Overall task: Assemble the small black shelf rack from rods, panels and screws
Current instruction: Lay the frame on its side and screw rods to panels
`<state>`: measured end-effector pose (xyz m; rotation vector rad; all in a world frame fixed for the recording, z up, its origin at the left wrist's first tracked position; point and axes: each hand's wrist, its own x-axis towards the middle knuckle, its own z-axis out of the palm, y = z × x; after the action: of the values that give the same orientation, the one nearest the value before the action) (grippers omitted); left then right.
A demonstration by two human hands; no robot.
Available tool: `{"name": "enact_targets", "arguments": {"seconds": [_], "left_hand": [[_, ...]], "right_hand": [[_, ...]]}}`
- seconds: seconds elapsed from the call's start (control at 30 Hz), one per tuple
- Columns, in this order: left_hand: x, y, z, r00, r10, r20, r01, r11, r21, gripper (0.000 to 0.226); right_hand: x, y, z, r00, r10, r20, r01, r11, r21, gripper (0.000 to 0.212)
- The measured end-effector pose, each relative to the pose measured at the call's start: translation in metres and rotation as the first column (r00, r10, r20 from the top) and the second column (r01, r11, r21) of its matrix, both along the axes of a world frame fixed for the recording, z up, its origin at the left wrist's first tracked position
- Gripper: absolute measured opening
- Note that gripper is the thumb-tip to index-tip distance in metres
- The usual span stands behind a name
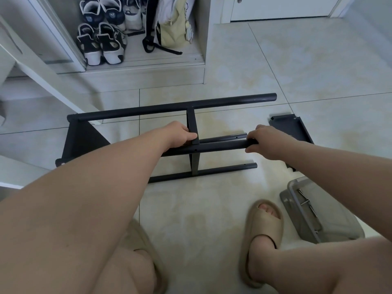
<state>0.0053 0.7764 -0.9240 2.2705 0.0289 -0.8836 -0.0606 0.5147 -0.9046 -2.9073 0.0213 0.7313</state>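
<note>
Gripping the free end of the upper near rod, the right hand has its fingers curled around the tube. The left hand clasps the same rod where the middle panel crosses it, thumb against the panel's edge. Both belong to the half-built black rack lying on its side on the tiled floor, with a far rod behind and a low rod nearest the slippered feet. A loose black panel lies just right of the rack, and a grey tray with metal parts sits near the right foot.
</note>
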Motion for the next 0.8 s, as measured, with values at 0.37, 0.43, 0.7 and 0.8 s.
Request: {"name": "enact_targets", "arguments": {"seconds": [0.37,0.43,0.7,0.8], "left_hand": [[-0.042,-0.062,0.040,0.804,-0.184,0.565,0.066,0.973,0.222,0.031],[-0.056,-0.092,0.045,0.768,-0.274,0.578,0.235,0.961,0.143,0.023],[-0.112,-0.215,0.003,0.708,-0.579,0.404,0.592,0.799,0.106,0.008],[-0.119,-0.248,-0.038,0.743,-0.614,0.266,0.626,0.778,0.051,0.023]], "right_hand": [[-0.067,-0.072,0.014,0.990,0.010,0.142,0.008,0.993,-0.122,0.054],[-0.085,-0.102,0.014,0.992,0.027,0.121,0.003,0.972,-0.235,0.057],[-0.143,-0.198,-0.023,0.957,-0.247,-0.154,0.204,0.946,-0.251,0.042],[-0.155,-0.218,-0.055,0.926,-0.310,-0.214,0.273,0.944,-0.187,0.036]]}}
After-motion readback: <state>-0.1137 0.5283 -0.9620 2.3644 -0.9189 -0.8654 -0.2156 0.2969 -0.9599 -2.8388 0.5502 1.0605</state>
